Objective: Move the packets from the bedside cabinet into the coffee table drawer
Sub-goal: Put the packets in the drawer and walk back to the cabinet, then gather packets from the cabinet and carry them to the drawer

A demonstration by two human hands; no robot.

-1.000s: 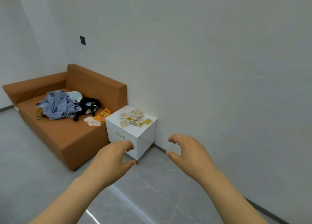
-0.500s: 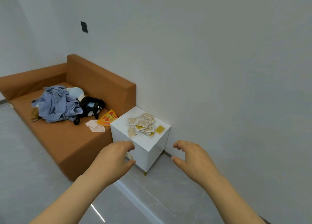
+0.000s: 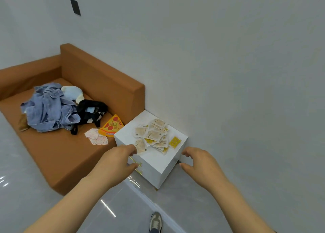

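We note the packets [image 3: 154,137] heaped on the bedside cabinet [image 3: 156,162], just beyond and between our left hand [image 3: 117,160] and right hand [image 3: 199,164], both loosely curled, empty.

"What's the room like from where you stand?"

"Plain pale grey-white walls [image 3: 228,57], with a small black rectangular plate [image 3: 75,7] high up on the far left."

"And underfoot?"

"A glossy light grey tiled floor [image 3: 26,197], with white streaks of light [image 3: 108,208] reflected in it near us."

"Any furniture?"

"A long tan-brown fabric sofa [image 3: 98,85] on the left. Just beside its right end, a white cube-shaped cabinet [image 3: 126,135] stands against the wall."
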